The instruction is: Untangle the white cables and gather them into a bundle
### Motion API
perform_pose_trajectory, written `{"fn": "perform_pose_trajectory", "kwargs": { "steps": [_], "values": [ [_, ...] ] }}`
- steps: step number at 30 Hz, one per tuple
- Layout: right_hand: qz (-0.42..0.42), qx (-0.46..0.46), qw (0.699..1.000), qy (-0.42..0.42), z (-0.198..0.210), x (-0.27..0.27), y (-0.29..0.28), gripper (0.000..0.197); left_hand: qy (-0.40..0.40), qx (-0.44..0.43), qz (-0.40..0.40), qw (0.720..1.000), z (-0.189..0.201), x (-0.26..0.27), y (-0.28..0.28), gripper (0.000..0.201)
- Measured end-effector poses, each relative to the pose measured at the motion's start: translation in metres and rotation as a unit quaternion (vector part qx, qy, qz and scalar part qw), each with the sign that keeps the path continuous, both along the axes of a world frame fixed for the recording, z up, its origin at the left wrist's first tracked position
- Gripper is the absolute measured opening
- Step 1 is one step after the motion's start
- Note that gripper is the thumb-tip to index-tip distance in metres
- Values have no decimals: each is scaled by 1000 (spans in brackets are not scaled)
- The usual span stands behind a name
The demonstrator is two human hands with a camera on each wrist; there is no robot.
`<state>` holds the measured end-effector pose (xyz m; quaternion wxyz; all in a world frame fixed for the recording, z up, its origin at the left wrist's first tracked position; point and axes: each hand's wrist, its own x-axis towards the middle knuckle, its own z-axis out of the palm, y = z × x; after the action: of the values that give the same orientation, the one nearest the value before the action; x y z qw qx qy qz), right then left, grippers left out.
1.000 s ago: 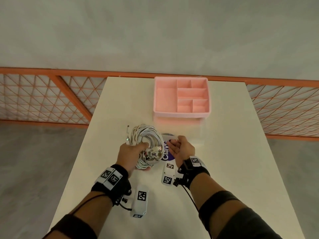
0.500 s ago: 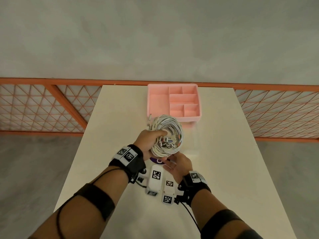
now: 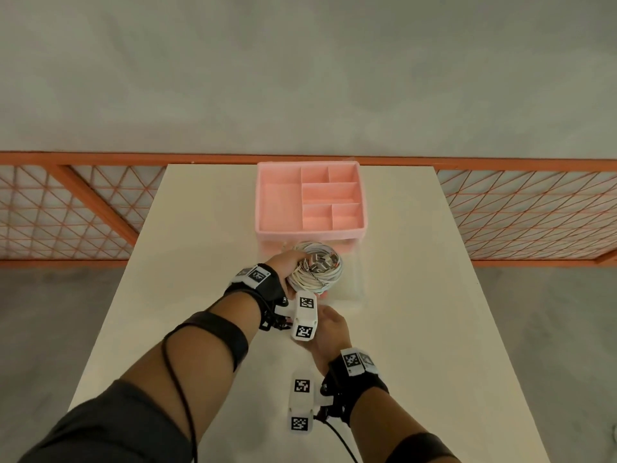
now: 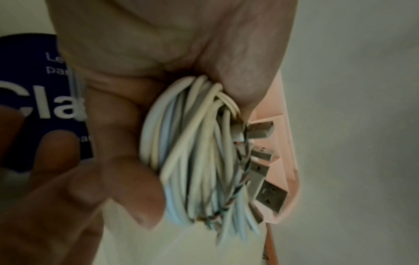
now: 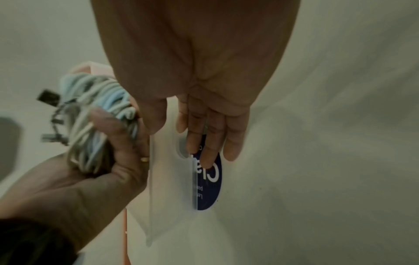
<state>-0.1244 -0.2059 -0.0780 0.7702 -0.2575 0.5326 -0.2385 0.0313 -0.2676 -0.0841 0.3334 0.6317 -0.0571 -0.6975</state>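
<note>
we have the white cables (image 3: 315,270) coiled and clenched in our left hand (image 3: 283,267), lifted just near of the pink tray (image 3: 267,208) at the table's (image 3: 200,228) far end. our right hand (image 3: 329,330) lies with fingers straight on a clear pouch (image 5: 163,188) with a blue label (image 5: 212,179); it seems to pin it flat, though the head view hides this. the gathering looks done. next we likely need to set the coil down without it springing loose.

Smooth white cables (image 4: 192,152); matt pink tray (image 3: 310,233)
</note>
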Motion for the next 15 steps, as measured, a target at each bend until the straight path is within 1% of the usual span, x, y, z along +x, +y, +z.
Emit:
{"fn": "perform_pose_trajectory", "kwargs": {
  "steps": [1,2,4,6,7,8,9,10,11,13,14,15],
  "values": [
    [8,-1,1000,1,-1,0,0,11,-6,1,11,1000,-2,2,-1,63],
    [11,-1,1000,2,-1,-1,0,12,-4,-2,30,1000,-3,3,0,67],
    [18,5,1000,9,-4,-2,-1,13,-33,-5,80,996,-14,9,-2,57],
    [24,-2,1000,8,-6,-3,-1,14,-82,-2,105,991,-5,4,0,62],
    [23,-3,1000,3,-6,-3,-1,17,-146,-4,107,984,-3,3,1,58],
    [20,-3,1000,-3,-7,-3,-1,21,-223,-5,98,970,-3,3,1,46],
    [20,-3,1000,-4,-7,-3,-1,25,-275,-4,95,957,-4,2,2,38],
    [22,-4,1000,-5,-6,-3,-2,28,-302,-6,97,948,-4,0,2,37],
    [22,-4,1000,-4,-7,-2,-2,30,-317,-6,93,944,-5,-1,3,43],
    [26,1,1000,1,-9,-3,-2,33,-358,-12,81,930,-4,-6,4,73],
    [31,8,999,4,-9,-4,-3,33,-378,-19,72,923,-1,-7,6,85],
    [43,15,999,5,-9,-5,-5,34,-393,-25,64,917,0,-9,7,90]
  ]
}}
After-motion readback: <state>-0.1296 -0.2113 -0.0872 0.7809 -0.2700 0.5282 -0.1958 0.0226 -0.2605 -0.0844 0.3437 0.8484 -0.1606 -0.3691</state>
